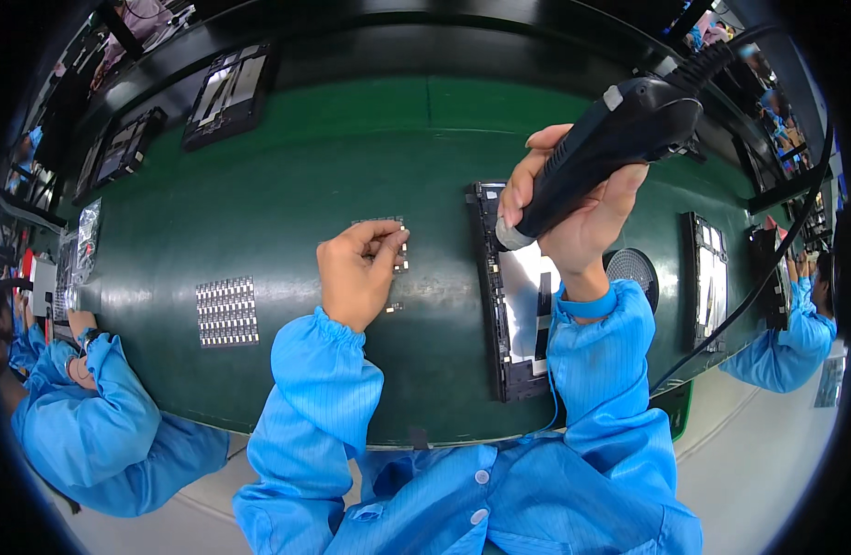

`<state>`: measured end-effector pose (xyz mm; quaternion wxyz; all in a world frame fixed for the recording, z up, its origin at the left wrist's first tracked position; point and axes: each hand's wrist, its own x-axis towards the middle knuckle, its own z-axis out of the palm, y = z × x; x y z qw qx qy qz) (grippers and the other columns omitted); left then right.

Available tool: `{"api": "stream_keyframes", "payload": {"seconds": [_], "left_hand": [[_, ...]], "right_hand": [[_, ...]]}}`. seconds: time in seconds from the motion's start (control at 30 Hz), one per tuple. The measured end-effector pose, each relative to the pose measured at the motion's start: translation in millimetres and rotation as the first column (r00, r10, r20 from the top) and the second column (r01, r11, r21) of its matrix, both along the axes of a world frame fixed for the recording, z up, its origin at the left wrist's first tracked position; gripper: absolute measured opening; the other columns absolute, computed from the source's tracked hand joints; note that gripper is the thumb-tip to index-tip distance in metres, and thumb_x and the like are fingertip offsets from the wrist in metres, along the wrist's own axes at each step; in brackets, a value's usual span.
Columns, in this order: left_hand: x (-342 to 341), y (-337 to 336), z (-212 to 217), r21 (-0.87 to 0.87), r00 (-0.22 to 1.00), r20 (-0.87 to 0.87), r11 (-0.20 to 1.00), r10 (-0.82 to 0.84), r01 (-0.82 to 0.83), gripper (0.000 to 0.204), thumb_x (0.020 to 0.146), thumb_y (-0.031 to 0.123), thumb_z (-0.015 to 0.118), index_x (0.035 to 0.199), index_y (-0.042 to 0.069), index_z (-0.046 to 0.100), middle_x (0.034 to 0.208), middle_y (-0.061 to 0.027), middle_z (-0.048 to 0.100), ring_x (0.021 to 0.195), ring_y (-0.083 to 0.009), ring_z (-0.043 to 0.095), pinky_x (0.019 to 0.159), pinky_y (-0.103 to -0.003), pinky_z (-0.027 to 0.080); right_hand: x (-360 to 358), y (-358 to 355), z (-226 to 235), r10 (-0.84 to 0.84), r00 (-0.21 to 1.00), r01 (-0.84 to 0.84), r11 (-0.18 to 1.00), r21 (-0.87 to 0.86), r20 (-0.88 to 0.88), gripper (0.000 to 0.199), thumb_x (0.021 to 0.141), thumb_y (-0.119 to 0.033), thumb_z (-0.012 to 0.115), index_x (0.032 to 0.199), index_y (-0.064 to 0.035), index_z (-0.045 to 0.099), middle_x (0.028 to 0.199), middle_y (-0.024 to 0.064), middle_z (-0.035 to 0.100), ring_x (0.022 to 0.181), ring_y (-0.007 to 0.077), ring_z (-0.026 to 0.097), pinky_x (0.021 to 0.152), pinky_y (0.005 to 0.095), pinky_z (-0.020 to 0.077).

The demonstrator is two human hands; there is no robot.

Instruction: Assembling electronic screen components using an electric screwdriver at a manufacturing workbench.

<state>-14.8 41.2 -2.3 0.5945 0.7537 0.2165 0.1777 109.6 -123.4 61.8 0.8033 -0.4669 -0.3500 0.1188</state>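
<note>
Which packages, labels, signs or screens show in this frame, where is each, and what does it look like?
Opened flat device: under the right hand, long black frame, shiny silver inside.
Similar device: further right on the green belt, black and silver.
Two dark trays: far left, rectangular.
Clear bag: left edge, shiny.
No signs or legible labels.

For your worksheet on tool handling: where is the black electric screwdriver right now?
In the head view, right of centre: the right hand grips the electric screwdriver above the open device frame.
</note>
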Motion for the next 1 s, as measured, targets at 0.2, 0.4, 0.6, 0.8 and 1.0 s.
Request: {"api": "stream_keyframes", "payload": {"seconds": [0.2, 0.4, 0.6, 0.8, 1.0], "left_hand": [[0, 1, 1, -0.072, 0.998, 0.062, 0.997, 0.014, -0.010, 0.014, 0.086, 0.003, 0.063, 0.097, -0.005, 0.062, 0.078, -0.0065, 0.065, 0.064, -0.0107, 0.063, 0.056, -0.021, 0.049], [-1, 2, 5, -0.107, 0.997, 0.068, 0.994, 0.031, -0.024, 0.011, 0.088, -0.001, 0.057, 0.098, -0.005, 0.060, 0.084, -0.0079, 0.065, 0.071, -0.0124, 0.064, 0.061, -0.022, 0.051], [-2, 2, -3, -0.039, 0.984, 0.174, 0.999, 0.044, -0.038, 0.018, 0.085, -0.009, 0.049, 0.095, -0.006, 0.064, 0.084, -0.0124, 0.067, 0.075, -0.0170, 0.068, 0.064, -0.026, 0.055], [-2, 2, 2, -0.008, 0.972, 0.228, 0.999, 0.049, -0.049, 0.022, 0.084, -0.012, 0.045, 0.091, -0.007, 0.065, 0.094, -0.0154, 0.066, 0.079, -0.0182, 0.068, 0.065, -0.026, 0.055], [-4, 2, 9, -0.028, 0.963, 0.262, 0.998, 0.069, -0.064, 0.022, 0.083, -0.012, 0.045, 0.091, -0.008, 0.065, 0.098, -0.0153, 0.066, 0.081, -0.0188, 0.067, 0.065, -0.026, 0.054]], "right_hand": [[0, 1, -1, -0.013, 1.000, 0.013, 1.000, -0.010, 0.002, 0.090, 0.082, -0.078, 0.022, 0.109, 0.0036, 0.048, 0.065, 0.0118, 0.055, 0.052, 0.0204, 0.056, 0.049, 0.0318, 0.0473], [0, 0, -1, -0.016, 1.000, 0.017, 1.000, -0.011, 0.012, 0.090, 0.082, -0.078, 0.023, 0.108, 0.0034, 0.048, 0.064, 0.0121, 0.054, 0.052, 0.0205, 0.055, 0.049, 0.0317, 0.0471], [-2, -2, -1, 0.001, 1.000, 0.000, 1.000, -0.028, 0.019, 0.091, 0.080, -0.080, 0.025, 0.108, 0.0032, 0.048, 0.065, 0.0124, 0.055, 0.053, 0.0208, 0.055, 0.049, 0.0324, 0.0470], [-9, 0, 2, 0.016, 0.998, -0.010, 0.994, -0.113, 0.058, 0.090, 0.079, -0.081, 0.025, 0.104, 0.0018, 0.048, 0.065, 0.0118, 0.055, 0.054, 0.0202, 0.056, 0.050, 0.0322, 0.0470], [-15, 1, 1, 0.012, 0.995, 0.002, 0.990, -0.139, 0.101, 0.091, 0.076, -0.083, 0.027, 0.104, 0.0012, 0.047, 0.064, 0.0107, 0.054, 0.054, 0.0194, 0.055, 0.051, 0.0314, 0.0470]]}}
